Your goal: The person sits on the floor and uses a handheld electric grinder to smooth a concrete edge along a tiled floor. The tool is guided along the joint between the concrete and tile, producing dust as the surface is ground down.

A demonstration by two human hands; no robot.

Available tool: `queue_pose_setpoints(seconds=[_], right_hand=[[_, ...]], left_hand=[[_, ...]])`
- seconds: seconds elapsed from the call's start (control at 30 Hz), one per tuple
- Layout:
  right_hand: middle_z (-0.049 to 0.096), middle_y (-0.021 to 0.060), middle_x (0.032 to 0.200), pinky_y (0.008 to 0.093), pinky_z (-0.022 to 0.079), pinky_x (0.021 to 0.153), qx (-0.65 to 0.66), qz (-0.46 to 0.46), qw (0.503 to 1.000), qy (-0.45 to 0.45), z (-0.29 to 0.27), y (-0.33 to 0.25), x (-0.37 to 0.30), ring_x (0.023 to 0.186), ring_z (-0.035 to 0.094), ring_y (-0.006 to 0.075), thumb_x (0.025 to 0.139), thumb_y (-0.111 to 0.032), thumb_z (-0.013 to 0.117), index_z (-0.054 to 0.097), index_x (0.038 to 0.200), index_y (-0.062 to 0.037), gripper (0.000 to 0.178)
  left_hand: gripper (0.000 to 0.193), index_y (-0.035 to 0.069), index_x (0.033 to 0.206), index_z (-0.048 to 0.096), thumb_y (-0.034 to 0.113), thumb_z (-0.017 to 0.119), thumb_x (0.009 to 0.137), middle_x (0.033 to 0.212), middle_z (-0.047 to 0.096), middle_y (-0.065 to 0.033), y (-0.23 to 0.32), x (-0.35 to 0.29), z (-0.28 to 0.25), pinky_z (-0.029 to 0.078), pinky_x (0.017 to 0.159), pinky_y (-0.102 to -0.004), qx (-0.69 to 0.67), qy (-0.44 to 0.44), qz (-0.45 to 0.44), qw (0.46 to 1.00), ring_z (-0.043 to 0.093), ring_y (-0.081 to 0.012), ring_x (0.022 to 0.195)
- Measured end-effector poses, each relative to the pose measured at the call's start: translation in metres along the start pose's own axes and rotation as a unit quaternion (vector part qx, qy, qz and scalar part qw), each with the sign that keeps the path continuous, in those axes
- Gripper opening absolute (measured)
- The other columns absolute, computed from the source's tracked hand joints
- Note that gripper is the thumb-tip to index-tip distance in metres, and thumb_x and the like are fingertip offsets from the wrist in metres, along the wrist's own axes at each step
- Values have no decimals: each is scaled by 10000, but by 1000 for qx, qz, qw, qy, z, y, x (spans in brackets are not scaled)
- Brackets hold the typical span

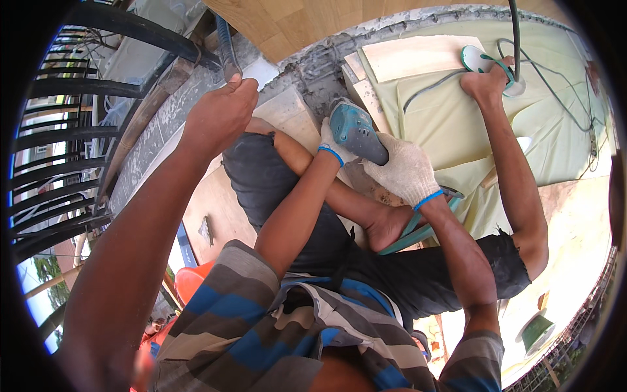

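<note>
My left hand (pixel 332 147) and my right hand (pixel 405 173), both in white knit gloves with blue cuffs, hold a teal angle grinder (pixel 356 130). The left hand is at its head and the right one wraps its grey body. The grinder points at the rough grey concrete edge (pixel 313 78) beside a pale tile (pixel 287 111). I sit in a striped shirt and black shorts. One foot is folded under my arms in a teal flip-flop (pixel 408 232). Another person's bare arm comes in from the lower left, its hand (pixel 219 114) gripping a grey-blue bar (pixel 226 46).
A black metal railing (pixel 59 144) curves along the left. Pale cream sheets (pixel 457 117) and a tile (pixel 411 55) lie ahead with green cables (pixel 555 91) across them. My outstretched foot (pixel 486 81) rests on a white-and-green sandal. A green spool (pixel 535 330) stands lower right and an orange object (pixel 189 281) lower left.
</note>
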State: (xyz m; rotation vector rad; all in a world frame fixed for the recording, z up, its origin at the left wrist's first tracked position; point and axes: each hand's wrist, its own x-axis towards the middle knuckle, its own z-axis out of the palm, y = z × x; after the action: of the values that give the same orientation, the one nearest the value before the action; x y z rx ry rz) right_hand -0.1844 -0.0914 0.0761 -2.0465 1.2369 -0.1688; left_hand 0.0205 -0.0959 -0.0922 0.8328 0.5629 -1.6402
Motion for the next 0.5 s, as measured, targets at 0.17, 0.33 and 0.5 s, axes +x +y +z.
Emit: queue_pose_setpoints(seconds=[0.17, 0.33, 0.5], right_hand=[[818, 283, 1116, 550, 633, 961, 19, 8, 1000, -7, 1, -1, -1, 1089, 788, 484, 909, -386, 831, 777, 1410, -64, 598], [814, 247, 1134, 550, 638, 929, -17, -17, 1000, -7, -1, -15, -19, 1069, 793, 464, 906, -377, 824, 752, 1466, -67, 644], [790, 190, 1142, 525, 647, 907, -63, -122, 990, 31, -9, -8, -54, 1046, 800, 402, 885, -385, 835, 706, 1498, -70, 701]], left_hand=[[767, 172, 1684, 555, 719, 424, 1163, 1690, 609, -130, -3, 6, -14, 455, 1326, -556, -17, -151, 34, 988, 557, -354, 1563], [740, 155, 1703, 533, 656, 479, 1161, 1723, 572, -140, -11, 1, -30, 400, 1359, -555, -13, -190, 49, 980, 507, -358, 1601], [725, 138, 1722, 510, 593, 534, 1159, 1756, 534, -150, -17, -12, -49, 344, 1393, -554, -26, -268, 72, 960, 458, -361, 1638]])
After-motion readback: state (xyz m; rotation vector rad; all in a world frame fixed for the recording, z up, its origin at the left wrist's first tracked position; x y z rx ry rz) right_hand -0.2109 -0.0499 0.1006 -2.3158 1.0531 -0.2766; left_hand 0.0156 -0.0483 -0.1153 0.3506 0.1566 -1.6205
